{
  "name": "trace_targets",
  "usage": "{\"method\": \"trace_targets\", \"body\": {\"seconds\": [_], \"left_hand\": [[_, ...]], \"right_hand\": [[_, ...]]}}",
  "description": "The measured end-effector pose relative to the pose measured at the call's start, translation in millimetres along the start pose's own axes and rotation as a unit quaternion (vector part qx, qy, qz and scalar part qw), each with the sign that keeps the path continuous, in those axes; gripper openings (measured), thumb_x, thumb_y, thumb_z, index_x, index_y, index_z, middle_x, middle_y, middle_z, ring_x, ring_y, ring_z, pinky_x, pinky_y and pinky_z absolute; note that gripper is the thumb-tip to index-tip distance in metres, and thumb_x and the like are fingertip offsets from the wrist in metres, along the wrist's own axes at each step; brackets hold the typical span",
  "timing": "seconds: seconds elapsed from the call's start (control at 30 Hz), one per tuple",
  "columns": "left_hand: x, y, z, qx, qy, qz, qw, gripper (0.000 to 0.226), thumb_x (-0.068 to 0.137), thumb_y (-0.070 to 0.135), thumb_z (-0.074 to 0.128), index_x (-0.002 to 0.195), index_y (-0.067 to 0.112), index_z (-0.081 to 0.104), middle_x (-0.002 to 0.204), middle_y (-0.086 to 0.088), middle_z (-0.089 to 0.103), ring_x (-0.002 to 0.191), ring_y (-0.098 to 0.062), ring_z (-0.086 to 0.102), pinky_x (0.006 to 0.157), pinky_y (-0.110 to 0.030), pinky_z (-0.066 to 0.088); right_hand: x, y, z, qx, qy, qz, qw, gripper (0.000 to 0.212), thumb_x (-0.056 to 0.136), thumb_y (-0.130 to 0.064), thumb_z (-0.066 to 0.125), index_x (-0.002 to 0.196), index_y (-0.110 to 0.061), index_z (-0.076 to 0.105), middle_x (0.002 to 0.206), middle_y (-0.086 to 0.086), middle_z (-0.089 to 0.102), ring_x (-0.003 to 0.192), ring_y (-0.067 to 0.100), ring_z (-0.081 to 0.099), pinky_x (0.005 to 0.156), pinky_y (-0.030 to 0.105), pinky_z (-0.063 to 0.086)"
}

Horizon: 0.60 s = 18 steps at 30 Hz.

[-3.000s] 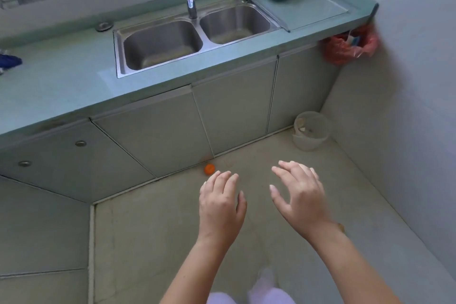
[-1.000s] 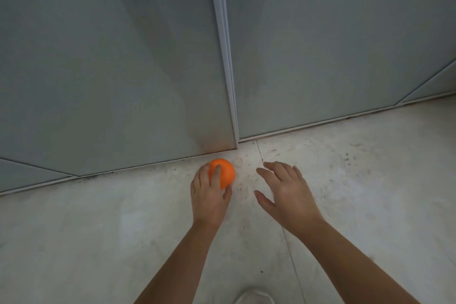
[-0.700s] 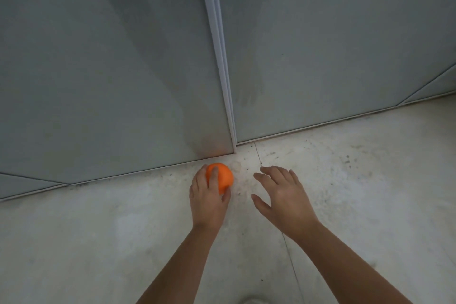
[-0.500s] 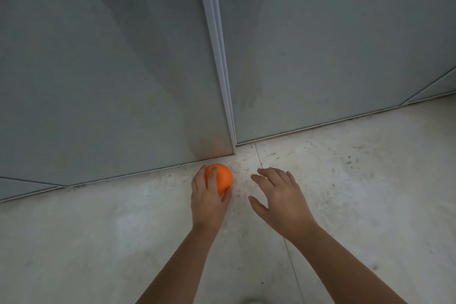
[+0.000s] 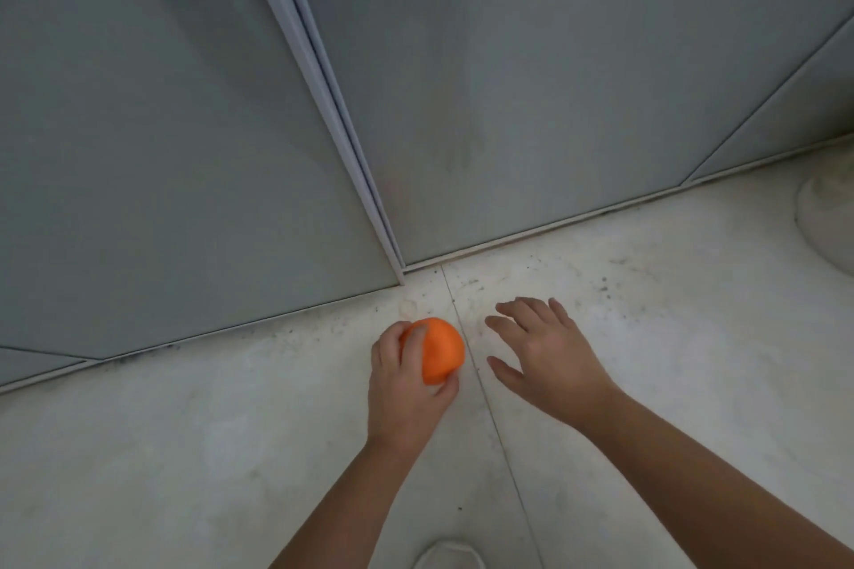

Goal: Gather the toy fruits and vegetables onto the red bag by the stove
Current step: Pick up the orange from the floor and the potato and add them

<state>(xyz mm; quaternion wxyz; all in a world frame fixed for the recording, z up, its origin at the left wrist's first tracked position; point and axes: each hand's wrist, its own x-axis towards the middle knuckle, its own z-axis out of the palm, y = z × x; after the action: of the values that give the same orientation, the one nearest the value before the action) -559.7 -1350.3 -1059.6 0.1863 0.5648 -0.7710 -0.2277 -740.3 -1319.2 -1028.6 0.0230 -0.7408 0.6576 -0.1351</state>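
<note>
A round orange toy fruit (image 5: 442, 350) is in my left hand (image 5: 406, 388), low over the pale floor in front of the cabinet doors. My fingers wrap its left side and my thumb presses under its right. My right hand (image 5: 547, 353) hovers just to the right of the fruit with fingers spread and nothing in it. The red bag and the stove are out of view.
Grey cabinet doors (image 5: 531, 83) rise straight ahead, their base meeting the floor (image 5: 231, 453) just beyond my hands. A pale round container (image 5: 827, 222) sits on the floor at the right edge. The white toe of a shoe (image 5: 448, 554) shows at the bottom.
My left hand has closed around the orange fruit and drawn it back from the cabinet base. The view has shifted, bringing the pale container in at the right. My right hand stays open beside it.
</note>
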Motion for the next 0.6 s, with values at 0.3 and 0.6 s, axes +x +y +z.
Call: {"method": "trace_targets", "body": {"seconds": [0.3,0.6], "left_hand": [[-26.0,98.9,-1.0,-0.024,-0.018,0.135,0.990,0.064,0.064,0.043,0.070,0.119,0.021,0.047,0.120,-0.007,0.049,0.106,-0.024,0.050,0.074,-0.025,0.041],[-60.2,186.9,33.5,-0.042,-0.081,0.281,0.955,0.061,0.066,0.052,0.056,0.119,0.023,0.046,0.119,0.003,0.041,0.105,-0.012,0.040,0.070,-0.022,0.042]], "right_hand": [[-76.8,56.7,-60.4,-0.019,0.025,0.059,0.998,0.044,0.058,-0.023,0.083,0.096,-0.007,0.067,0.097,0.014,0.068,0.091,0.033,0.064,0.079,0.054,0.048],[-201.3,103.5,-104.0,-0.044,0.078,0.175,0.981,0.041,0.063,-0.026,0.079,0.097,-0.007,0.066,0.098,0.013,0.067,0.092,0.033,0.063,0.080,0.050,0.048]]}}
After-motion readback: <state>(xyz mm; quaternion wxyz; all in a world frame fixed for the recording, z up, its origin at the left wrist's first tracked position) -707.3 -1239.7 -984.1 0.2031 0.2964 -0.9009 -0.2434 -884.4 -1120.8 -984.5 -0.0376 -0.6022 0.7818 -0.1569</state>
